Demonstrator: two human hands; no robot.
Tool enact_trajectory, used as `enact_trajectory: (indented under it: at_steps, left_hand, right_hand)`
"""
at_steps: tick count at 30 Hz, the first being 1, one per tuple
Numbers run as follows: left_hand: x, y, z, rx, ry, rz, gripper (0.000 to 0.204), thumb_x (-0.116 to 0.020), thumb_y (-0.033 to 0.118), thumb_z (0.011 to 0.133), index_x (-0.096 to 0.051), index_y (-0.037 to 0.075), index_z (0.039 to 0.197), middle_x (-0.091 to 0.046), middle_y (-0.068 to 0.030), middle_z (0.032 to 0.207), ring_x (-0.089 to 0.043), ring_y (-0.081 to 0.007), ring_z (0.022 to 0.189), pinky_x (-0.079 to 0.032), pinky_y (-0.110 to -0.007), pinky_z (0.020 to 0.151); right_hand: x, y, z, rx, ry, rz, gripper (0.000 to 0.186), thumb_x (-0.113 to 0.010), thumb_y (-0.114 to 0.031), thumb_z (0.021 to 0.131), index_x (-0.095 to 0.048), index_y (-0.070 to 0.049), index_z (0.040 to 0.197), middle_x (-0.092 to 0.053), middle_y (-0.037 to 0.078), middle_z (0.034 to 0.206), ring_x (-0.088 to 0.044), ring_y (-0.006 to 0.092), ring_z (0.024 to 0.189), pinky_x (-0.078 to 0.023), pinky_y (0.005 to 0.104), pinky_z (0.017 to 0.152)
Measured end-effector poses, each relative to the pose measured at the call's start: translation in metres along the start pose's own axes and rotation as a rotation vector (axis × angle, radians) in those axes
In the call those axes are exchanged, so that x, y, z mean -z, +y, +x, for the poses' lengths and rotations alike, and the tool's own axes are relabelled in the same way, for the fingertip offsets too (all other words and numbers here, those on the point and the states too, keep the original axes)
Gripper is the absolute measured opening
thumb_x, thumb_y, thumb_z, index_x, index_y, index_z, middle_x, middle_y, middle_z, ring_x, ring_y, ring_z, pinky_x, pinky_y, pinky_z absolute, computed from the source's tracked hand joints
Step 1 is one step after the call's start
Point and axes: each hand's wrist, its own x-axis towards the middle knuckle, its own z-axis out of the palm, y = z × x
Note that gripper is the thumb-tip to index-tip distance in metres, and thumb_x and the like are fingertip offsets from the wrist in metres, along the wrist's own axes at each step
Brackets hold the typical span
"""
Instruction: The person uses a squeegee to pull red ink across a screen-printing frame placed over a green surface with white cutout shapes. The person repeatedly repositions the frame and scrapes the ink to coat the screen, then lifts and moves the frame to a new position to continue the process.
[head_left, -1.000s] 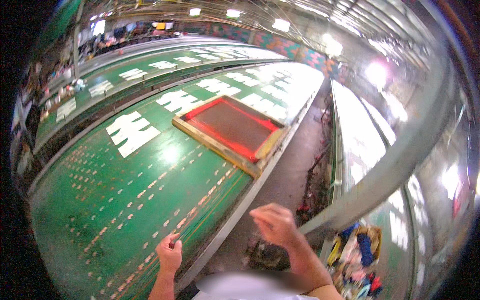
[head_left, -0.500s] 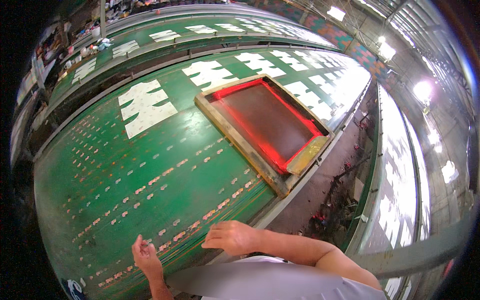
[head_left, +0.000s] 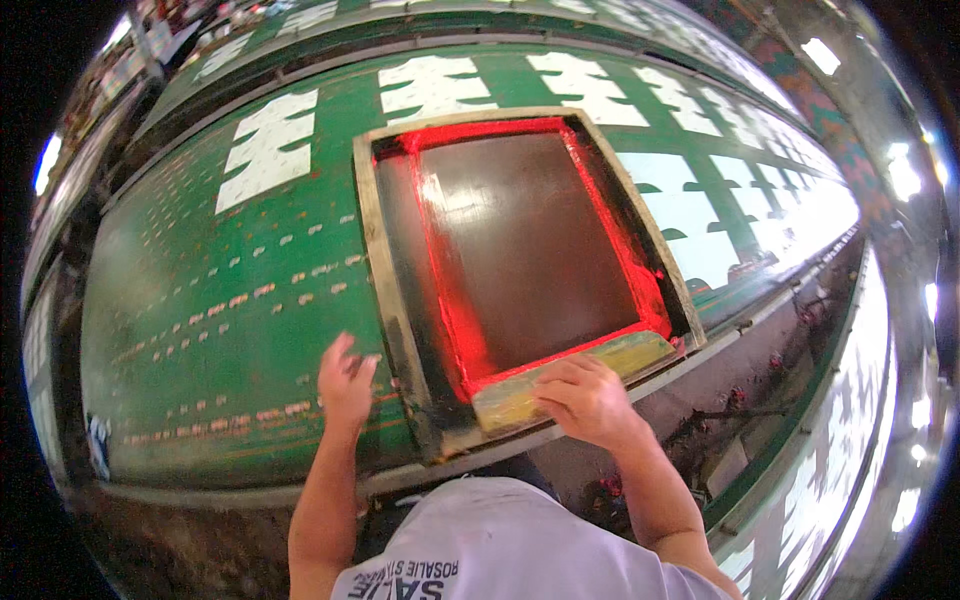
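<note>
A screen-printing frame [head_left: 377, 262] lies on the long green table [head_left: 215, 300] in front of me. Its wooden border surrounds a dark brown mesh panel [head_left: 530, 250] edged in bright red. Across the frame's near end runs a yellowish strip [head_left: 510, 400], partly covered by my right hand [head_left: 585, 400]. The fingers there are bent and close together over the strip; whether they grip it is hidden. My left hand [head_left: 347, 385] hovers beside the frame's left border, fingers apart, holding nothing.
White cut pieces [head_left: 268, 150] lie in rows along the table, left of and beyond the frame. Small pale and pink print marks dot the green surface at left. A metal rail [head_left: 720, 340] follows the table's near edge. Another table with white pieces [head_left: 800, 520] stands at right.
My view has turned, so the frame now sits closer and more central. My right hand has come from the table edge to the yellowish strip; my left has moved up beside the frame.
</note>
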Motion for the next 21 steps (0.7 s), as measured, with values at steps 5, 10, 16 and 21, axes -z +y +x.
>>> enact_trajectory:
  at_steps: [5,10,16,21]
  left_hand:
    - [-0.092,0.050,0.033,0.059,0.120,0.192,0.054,-0.085,0.020,0.097,-0.070,-0.004,0.143,-0.078,-0.0218,0.127,-0.077,-0.0310,0.108,-0.060,-0.043,0.099]
    - [-0.115,0.057,0.039,-0.045,0.318,0.610,0.051,-0.087,0.032,0.092,-0.079,-0.004,0.127,-0.077,-0.0266,0.117,-0.074,-0.0435,0.110,-0.058,-0.050,0.098]
    - [-0.115,0.043,0.041,-0.116,0.367,0.608,0.053,-0.086,0.035,0.091,-0.078,-0.004,0.126,-0.076,-0.0260,0.112,-0.073,-0.0451,0.109,-0.057,-0.052,0.100]
    - [-0.112,0.040,0.037,-0.110,0.352,0.614,0.057,-0.086,0.036,0.092,-0.076,-0.005,0.131,-0.074,-0.0258,0.118,-0.070,-0.0450,0.114,-0.056,-0.053,0.103]
  right_hand:
    - [0.067,0.054,-0.068,-0.085,-0.153,-0.183,0.044,-0.080,-0.004,0.081,-0.079,-0.011,0.124,-0.075,0.011,0.130,-0.071,0.0366,0.127,-0.057,0.0515,0.106]
    - [0.058,0.089,-0.086,-0.014,-0.183,-0.154,0.051,-0.075,0.003,0.081,-0.078,-0.011,0.130,-0.075,0.011,0.134,-0.072,0.0367,0.125,-0.056,0.0520,0.108]
    - [0.055,0.103,-0.058,0.070,-0.143,-0.173,0.050,-0.075,0.001,0.080,-0.077,-0.010,0.128,-0.077,0.010,0.126,-0.074,0.0334,0.118,-0.058,0.0483,0.103]
    - [0.032,0.081,-0.015,0.025,-0.424,-0.221,0.039,-0.077,-0.004,0.084,-0.080,-0.011,0.122,-0.078,0.010,0.122,-0.076,0.0341,0.114,-0.060,0.0505,0.096]
